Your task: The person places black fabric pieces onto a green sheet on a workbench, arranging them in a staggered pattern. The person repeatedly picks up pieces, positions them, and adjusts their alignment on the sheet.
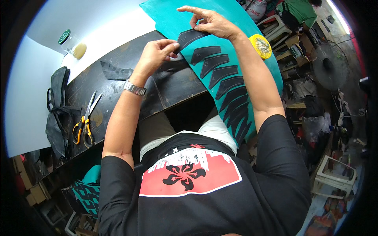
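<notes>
Between my two hands is a black cut piece (190, 38) with a pale line along its edge, held above the teal sheet. My left hand (156, 55), with a metal watch at the wrist, pinches the piece's lower left corner. At the upper right end, my right hand (210, 21) grips it between thumb and bent fingers, its index finger stretched out to the left. Below, a row of several similar black pieces (223, 72) lies on the teal sheet (181, 15), overlapping more toward my lap.
Orange-handled scissors (84, 122) lie partly open on the dark table (157, 90), beside a bundle of black material (59, 114). A black scrap (114, 71) sits near my left wrist. A yellow round tub (260, 46) stands by my right forearm; a clear jar (73, 45) is far left.
</notes>
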Demonstrator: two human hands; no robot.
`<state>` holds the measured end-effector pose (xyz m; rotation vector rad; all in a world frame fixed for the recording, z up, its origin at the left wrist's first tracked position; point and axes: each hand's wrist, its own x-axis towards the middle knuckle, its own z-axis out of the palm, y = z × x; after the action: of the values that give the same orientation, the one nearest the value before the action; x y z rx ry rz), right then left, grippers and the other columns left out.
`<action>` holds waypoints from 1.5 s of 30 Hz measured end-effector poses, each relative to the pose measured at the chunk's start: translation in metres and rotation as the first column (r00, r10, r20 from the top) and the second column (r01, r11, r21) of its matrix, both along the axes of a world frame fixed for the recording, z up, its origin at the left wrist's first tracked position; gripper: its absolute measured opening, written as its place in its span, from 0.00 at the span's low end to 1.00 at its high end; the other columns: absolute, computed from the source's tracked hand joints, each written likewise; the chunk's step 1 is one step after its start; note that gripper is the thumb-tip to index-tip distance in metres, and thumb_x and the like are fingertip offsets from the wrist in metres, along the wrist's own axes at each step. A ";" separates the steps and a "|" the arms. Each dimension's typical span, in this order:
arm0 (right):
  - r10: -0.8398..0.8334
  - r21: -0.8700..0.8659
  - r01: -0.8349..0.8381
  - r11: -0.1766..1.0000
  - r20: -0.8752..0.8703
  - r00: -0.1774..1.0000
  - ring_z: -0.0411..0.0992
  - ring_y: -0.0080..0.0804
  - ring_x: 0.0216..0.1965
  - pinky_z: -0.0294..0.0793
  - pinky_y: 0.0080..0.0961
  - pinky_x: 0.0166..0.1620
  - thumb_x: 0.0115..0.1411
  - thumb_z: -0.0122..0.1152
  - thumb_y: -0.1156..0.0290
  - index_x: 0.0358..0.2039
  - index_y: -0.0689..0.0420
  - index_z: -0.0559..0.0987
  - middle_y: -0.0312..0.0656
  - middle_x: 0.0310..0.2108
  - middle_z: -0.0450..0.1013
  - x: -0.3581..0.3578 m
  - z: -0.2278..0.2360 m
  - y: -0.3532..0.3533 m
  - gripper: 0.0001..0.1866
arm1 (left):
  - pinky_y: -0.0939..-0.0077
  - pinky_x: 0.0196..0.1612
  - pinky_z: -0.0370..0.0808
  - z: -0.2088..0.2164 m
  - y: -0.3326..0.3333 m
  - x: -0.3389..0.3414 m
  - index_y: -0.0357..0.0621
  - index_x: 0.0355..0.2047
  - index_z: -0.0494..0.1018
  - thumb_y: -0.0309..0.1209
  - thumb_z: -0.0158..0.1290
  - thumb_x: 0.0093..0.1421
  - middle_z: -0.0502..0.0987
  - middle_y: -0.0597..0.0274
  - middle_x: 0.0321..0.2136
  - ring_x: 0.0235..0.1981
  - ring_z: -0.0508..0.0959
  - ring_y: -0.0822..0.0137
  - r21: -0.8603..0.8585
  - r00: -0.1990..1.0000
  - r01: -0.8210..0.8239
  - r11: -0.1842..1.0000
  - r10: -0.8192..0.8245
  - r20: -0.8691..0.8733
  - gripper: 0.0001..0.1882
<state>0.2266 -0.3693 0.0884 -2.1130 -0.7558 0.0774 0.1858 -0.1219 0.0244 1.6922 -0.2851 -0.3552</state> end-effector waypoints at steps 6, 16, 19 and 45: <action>-0.114 -0.021 0.113 0.993 -0.085 0.990 0.72 0.20 0.35 0.75 0.21 0.43 0.54 0.63 0.81 0.69 0.41 0.68 0.33 0.31 0.75 0.023 -0.037 -0.021 0.41 | 0.82 0.34 0.77 -0.012 -0.037 0.017 0.39 0.46 0.82 0.35 0.63 0.63 0.85 0.62 0.28 0.29 0.83 0.75 0.305 0.994 -0.089 0.948 0.067 0.084 0.15; -0.138 -0.013 0.138 0.990 -0.138 0.981 0.71 0.20 0.31 0.74 0.20 0.38 0.52 0.64 0.83 0.69 0.43 0.68 0.33 0.29 0.75 0.033 -0.069 -0.032 0.43 | 0.79 0.33 0.79 -0.015 -0.044 0.013 0.39 0.41 0.82 0.34 0.66 0.58 0.84 0.61 0.25 0.28 0.85 0.72 0.354 0.977 -0.170 0.920 0.110 0.182 0.14; -0.144 -0.028 0.141 0.990 -0.151 0.978 0.71 0.19 0.32 0.74 0.20 0.42 0.54 0.65 0.82 0.70 0.41 0.67 0.32 0.29 0.74 0.031 -0.071 -0.033 0.42 | 0.79 0.32 0.79 -0.014 -0.044 0.013 0.39 0.40 0.82 0.34 0.67 0.58 0.84 0.61 0.24 0.28 0.85 0.73 0.365 0.977 -0.172 0.915 0.110 0.185 0.14; -0.202 -0.396 0.662 0.637 0.742 0.639 0.77 0.40 0.40 0.78 0.35 0.45 0.56 0.68 0.73 0.69 0.44 0.64 0.46 0.40 0.78 0.015 -0.083 -0.023 0.41 | 0.56 0.45 0.77 -0.017 -0.039 -0.002 0.47 0.51 0.73 0.42 0.68 0.54 0.82 0.50 0.38 0.43 0.82 0.49 0.589 0.807 -0.405 0.699 -0.029 0.590 0.27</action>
<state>0.2414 -0.3926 0.0050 -3.0129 -0.5477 -0.8566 0.1842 -0.1604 0.0073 2.5579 -0.4278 0.2768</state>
